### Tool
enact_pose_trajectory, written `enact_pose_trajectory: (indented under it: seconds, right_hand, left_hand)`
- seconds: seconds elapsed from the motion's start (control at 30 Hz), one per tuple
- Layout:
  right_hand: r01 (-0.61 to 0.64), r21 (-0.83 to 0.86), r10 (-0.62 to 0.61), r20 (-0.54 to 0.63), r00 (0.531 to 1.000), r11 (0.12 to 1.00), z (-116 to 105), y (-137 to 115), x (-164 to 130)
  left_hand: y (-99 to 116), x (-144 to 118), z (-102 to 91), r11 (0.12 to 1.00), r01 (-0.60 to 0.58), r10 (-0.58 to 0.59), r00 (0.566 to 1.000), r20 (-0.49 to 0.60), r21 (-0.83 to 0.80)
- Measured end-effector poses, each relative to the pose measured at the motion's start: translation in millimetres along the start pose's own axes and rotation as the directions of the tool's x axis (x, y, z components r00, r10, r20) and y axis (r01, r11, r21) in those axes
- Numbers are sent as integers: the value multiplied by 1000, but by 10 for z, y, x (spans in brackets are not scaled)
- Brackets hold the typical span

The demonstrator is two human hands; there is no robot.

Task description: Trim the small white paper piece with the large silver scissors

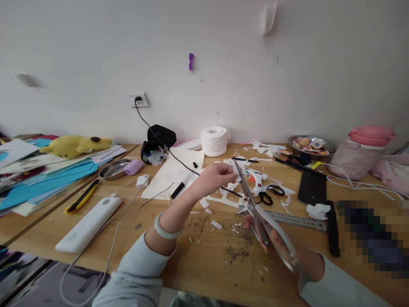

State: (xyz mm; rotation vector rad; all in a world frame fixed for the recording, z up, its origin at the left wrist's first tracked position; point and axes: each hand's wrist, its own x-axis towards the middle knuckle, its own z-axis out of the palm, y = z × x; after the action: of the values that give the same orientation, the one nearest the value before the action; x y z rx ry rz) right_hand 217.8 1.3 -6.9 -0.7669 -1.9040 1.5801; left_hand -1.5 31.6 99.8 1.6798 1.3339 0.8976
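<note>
You sit at a wooden table (198, 264) littered with paper scraps, facing a pale wall. Your right hand (281, 245), low and near on the right, grips the handles of a large pair of scissors (255, 209); the metal blades point up and away toward the middle of the table. Your left hand (217, 175) reaches forward at the centre, fingers pinched together just beside the blade tips, seemingly on a small white scrap, though what it holds is too small to tell. A pale bangle (166, 228) circles that wrist. The scissors look heavy, rigid and sharp along the edges, so the handles are the safe place to hold; the paper bits around them are light, limp and easy to tear or blow away, best taken by an edge with the fingertips. To the far left lies a stack of blue paper (47, 179) with a yellow plush toy (75, 145) on top. Nearer on the left are a yellow knife (82, 196) and a white power strip (89, 221). At the far centre stands a tissue roll (213, 140), with a black pouch (158, 140) to its left. A steel ruler (297, 221) lies just right of the scissors, touching or nearly so. Farther right are small black scissors (270, 194), a dark phone (312, 187), a bowl of stickers (311, 145) and a pink-lidded jar (361, 153).
</note>
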Motion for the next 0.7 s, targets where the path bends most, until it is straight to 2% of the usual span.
enact_pose_trajectory:
  seconds: [0.13,0.5,0.7]
  right_hand:
    - [-2,31,0,43,999,1000,-23,-77,-24]
    - [-54,-31,54,16,998,998,53,-153,-17]
    - [-53,43,53,3,999,998,65,-134,-7]
  left_hand:
    - [-22,10,1,1000,-10,10,1000,8,-7]
    - [-24,14,12,1000,-23,23,1000,6,-22]
    - [6,14,33,1000,12,-12,1000,-1,-18]
